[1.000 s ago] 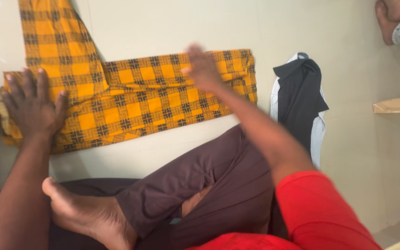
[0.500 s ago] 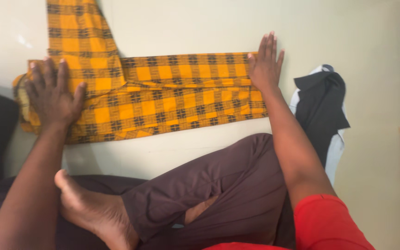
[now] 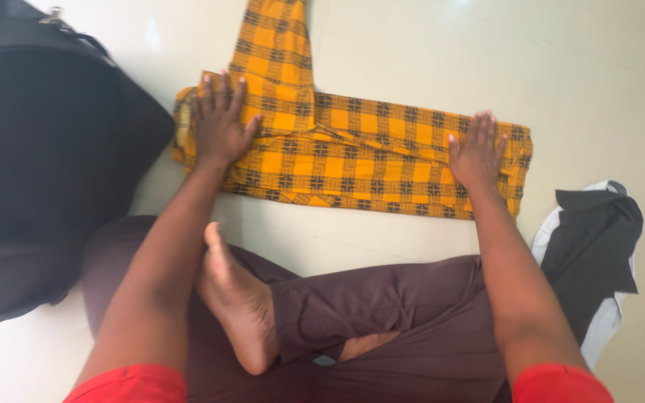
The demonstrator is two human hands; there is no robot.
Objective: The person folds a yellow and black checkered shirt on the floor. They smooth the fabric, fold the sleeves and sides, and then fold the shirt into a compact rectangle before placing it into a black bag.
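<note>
- Nearest the camera: your red sleeves frame the lower edge of the view, and your legs in dark brown trousers (image 3: 382,313) are crossed on the pale floor (image 3: 599,82), with one bare foot (image 3: 240,313) resting sole-out on the other leg. Sitting this way puts both arms within reach of the cloth ahead.
- Left forearm: it runs up from the lower left, past the foot, nearly straight, with the wrist bent back so the palm can bear down.
- Right forearm: it rises from the lower right, likewise extended, angled slightly inward.
- Yellow checked garment (image 3: 367,153): it lies flat on the floor just beyond your knees, folded into a long band running left to right, with one narrower section leading away toward the top edge of the view.
- Left hand (image 3: 219,123): open and flat, fingers spread, grasping nothing; it presses on the left end of the band, where the section turns away, apparently to pin the fold.
- Right hand (image 3: 478,153): also open, palm down, fingers together and pointing away; it rests on the right end of the band, holding nothing.
- To the left: a large black bag (image 3: 39,149) sits close beside the garment's left end.
- To the right: a black and white garment (image 3: 595,239) lies crumpled, apart from the band.
</note>
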